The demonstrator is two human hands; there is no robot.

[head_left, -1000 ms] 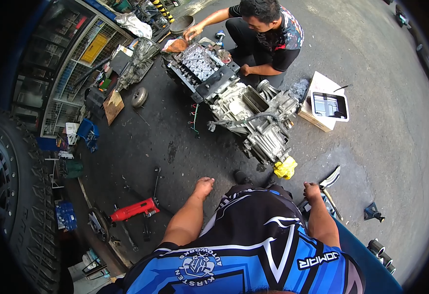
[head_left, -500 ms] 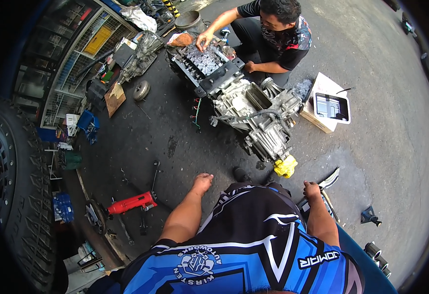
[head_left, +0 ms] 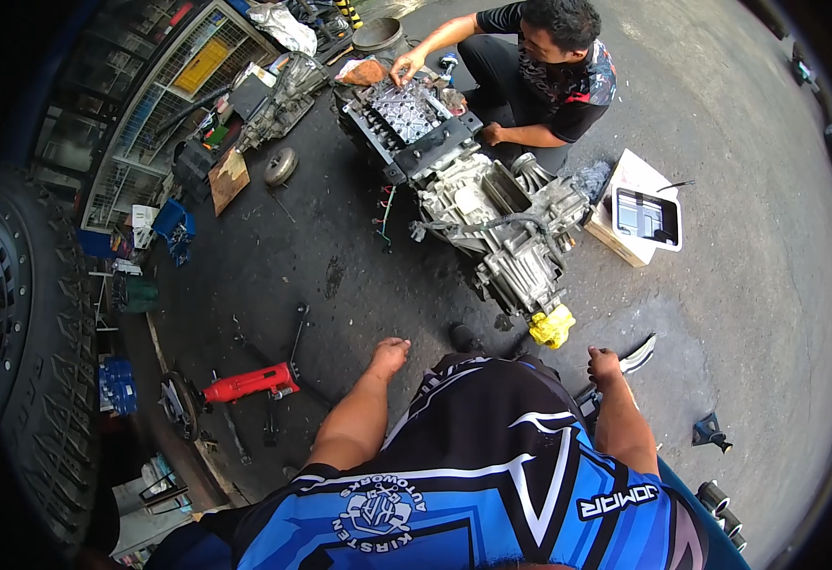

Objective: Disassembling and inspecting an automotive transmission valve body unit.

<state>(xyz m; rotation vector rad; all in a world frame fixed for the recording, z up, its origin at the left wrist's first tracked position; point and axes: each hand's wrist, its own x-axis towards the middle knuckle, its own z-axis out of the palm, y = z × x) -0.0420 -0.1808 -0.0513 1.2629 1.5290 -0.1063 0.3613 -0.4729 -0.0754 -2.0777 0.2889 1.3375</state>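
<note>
My left hand (head_left: 392, 354) hangs over the dark ground with its fingers curled in and nothing visible in them. On the other side of my body, my right hand (head_left: 604, 364) is also closed, and no object shows in it. A curved shiny metal piece (head_left: 639, 355) appears just beyond the right hand, apart from it. Ahead stands a large metal gearbox (head_left: 501, 223), with a yellow plastic wrap (head_left: 553, 327) on its near end. On its far part, a squatting co-worker's hand (head_left: 406, 68) touches the exposed valve body (head_left: 406, 112).
A red bottle jack (head_left: 249, 383) lies at left near a big tyre (head_left: 40, 380). On the right, a box (head_left: 620, 237) bears a white tray (head_left: 670, 233). A blue stand-like part (head_left: 710, 432) is on the ground. Another gearbox (head_left: 287, 100) sits by the wire rack.
The view has shifted slightly, so the surroundings sit a little differently in the picture. Both my hands keep nearly the same pose, and the co-worker's hand remains at the valve body.
</note>
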